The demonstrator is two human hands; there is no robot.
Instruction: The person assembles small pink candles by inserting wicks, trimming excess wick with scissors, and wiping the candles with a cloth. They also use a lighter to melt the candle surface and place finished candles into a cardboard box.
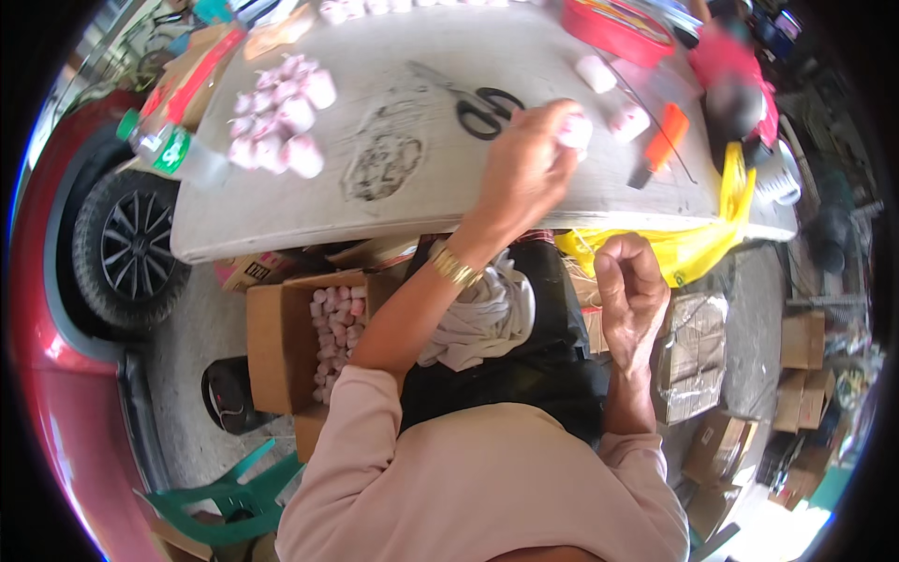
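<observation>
Scanning left to right: a pile of pink-and-white wrapped pieces (279, 117) lies upper left on the tabletop (281, 220), with black scissors (487, 110) at centre. The left hand (529, 169) is closed on one wrapped piece (576, 131) beside the scissors. The right hand (632, 295) hangs below the tabletop edge, curled, apparently empty. Risk: the piece, pinched only at fingertips, could slip and roll off the edge.
</observation>
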